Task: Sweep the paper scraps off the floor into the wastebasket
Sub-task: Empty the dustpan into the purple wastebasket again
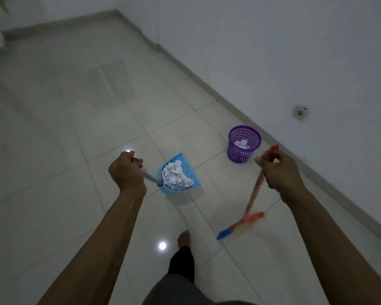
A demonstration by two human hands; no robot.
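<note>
Paper scraps [176, 176] are piled in the blue dustpan [173, 192], held by its handle in the left hand [127, 172], fingers [138, 160] curled tight. The purple wastebasket [243, 150] is seen ahead and to the right, nearer the right hand [279, 172], which is clamped round the broom [254, 194].

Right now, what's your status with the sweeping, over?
Left hand grips the dustpan by its handle, right hand grips the broom. Paper scraps heaped in dustpan, not yet tipped. Wastebasket ahead, some paper inside. Only bare floor between them.
</note>
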